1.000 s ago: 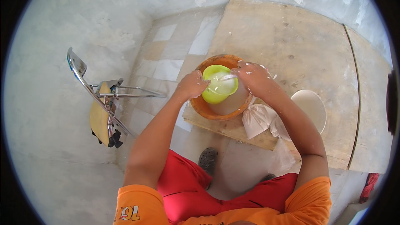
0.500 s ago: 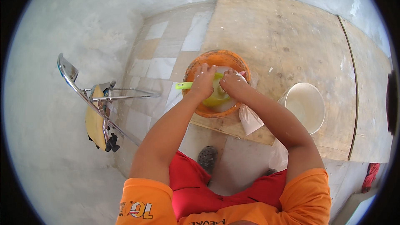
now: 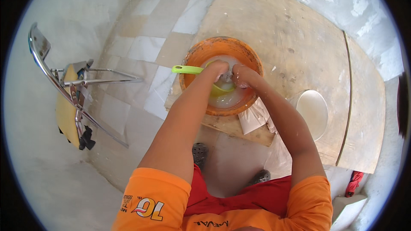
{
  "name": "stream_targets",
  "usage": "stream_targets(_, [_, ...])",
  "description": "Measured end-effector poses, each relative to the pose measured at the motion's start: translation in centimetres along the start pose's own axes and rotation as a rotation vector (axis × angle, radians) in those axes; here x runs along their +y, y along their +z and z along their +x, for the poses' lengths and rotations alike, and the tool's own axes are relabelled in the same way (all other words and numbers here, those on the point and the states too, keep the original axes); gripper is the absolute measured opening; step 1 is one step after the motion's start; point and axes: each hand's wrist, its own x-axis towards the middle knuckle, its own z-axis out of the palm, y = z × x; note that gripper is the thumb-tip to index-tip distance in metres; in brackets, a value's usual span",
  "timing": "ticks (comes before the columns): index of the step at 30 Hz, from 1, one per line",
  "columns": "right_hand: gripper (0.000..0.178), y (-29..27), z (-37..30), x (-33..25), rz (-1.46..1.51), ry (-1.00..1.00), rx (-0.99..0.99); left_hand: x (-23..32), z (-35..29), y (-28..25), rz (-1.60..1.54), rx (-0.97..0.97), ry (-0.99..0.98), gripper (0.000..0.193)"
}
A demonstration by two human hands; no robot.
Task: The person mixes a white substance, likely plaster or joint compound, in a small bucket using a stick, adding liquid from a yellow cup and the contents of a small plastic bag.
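An orange bucket (image 3: 196,52) with a stained rim holds cloudy whitish liquid. My left hand (image 3: 220,67) is over the liquid, its fingers curled closed. Close beside it is my right hand (image 3: 244,75), also closed, with wet drops on the fingers. Between the two hands shows a small shiny, pale thing (image 3: 228,76), perhaps thin clear plastic; its kind is not plain. Beneath my hands a lime-green dipper (image 3: 187,69) sits in the bucket, its handle sticking out over the left rim. Part of its bowl is hidden by my left hand and forearm.
The bucket stands on a plywood board (image 3: 299,55) on the tiled floor. A bag of pale powder (image 3: 253,119) leans near its right side. A white bucket (image 3: 311,113) stands farther right. On the left is a metal-framed chair (image 3: 68,96); a red cloth (image 3: 354,183) lies lower right.
My view has shifted. My hands, spread over the dipper before, are now closed over the liquid with the shiny thing between them. The dipper's handle has tilted slightly.
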Motion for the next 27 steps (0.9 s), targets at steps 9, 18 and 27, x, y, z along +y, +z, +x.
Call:
stream_targets(9, [0.029,-2.0,-0.2,-2.3,0.068,0.167,-0.095,-0.9,3.0,1.6,-0.248,0.05,-0.036,0.037])
stream_targets(18, [0.03,-0.6,1.2,-1.8,-0.065,0.102,-0.031,-0.4,2.9,0.7,0.124,0.006,-0.097,0.031])
stream_targets(27, [0.028,1.0,1.3,0.4,-0.034,-0.006,0.397,-0.2,-0.5,0.9,0.439,0.434,0.202,0.026])
